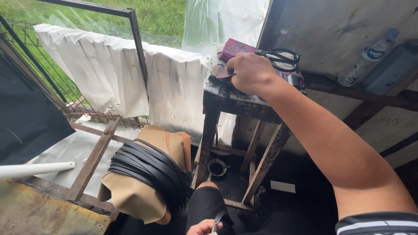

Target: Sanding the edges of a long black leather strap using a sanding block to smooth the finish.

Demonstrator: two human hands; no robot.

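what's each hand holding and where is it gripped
The left hand pinches a thin dark strap near its end. The right hand rests closed on the stand's top; whether it grips anything cannot be told.

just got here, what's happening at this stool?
A person sits at a rough wooden stool. The right hand rests on its top, pressing a small dark piece beside black scissors and a pink box. The left hand, low by the knee, holds a thin black strap. A bundle of black straps lies over tan material to the left.
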